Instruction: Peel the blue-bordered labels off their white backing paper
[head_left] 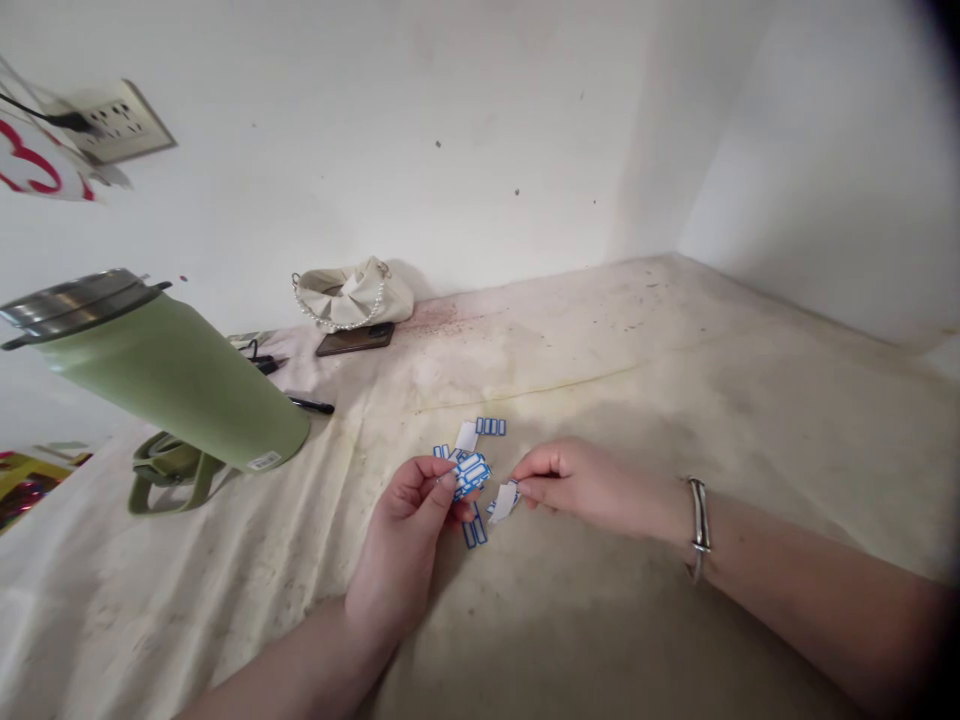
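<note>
My left hand (409, 520) is closed, thumb on top, around a small bunch of blue-and-white label stickers (471, 474). Between the thumb and fingers of my right hand (559, 478) are pinched a few more small pieces (505, 501), one with its plain white side showing. A narrow gap separates the two hands. Beyond and beneath my left hand, loose blue-edged labels (491, 427) lie on the cloth, with a blank white piece (466, 436) among them. Another blue-edged label (475, 527) rests just below my left fingers. Printing on the labels is too small to read.
A green tumbler (180, 370) with a steel lid stands at left, its green strap (169, 475) on the wrinkled tablecloth (675, 420). Farther back are a black pen (313, 406), a phone (355, 339) and a cream pearl-handled bag (349, 293) near the wall. A socket (124, 125) holds a plug.
</note>
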